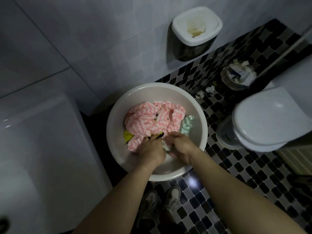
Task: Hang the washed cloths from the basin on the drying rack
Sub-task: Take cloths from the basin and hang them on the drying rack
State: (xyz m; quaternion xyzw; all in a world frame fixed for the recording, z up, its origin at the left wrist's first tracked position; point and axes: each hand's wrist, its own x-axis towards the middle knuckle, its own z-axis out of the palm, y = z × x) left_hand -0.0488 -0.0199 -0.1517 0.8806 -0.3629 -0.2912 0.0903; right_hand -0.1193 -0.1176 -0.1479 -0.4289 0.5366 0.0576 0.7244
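Resting on the black-and-grey mosaic tile floor [236, 166], the round beige plastic basin [111, 119] is filled with pink-and-white zigzag cloths [152, 119]. A dark cloth edge [158, 136] is pinched by the left hand [152, 149]; a pale green-white cloth [166, 146] is gripped by the curled right hand [183, 146].

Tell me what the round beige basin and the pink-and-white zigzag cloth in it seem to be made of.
The round beige basin looks like plastic, smooth and glossy: its rim carries soft sheen. The pink-and-white zigzag cloth is likely fleecy microfibre, matte: it looks fuzzy and crumples in soft folds.
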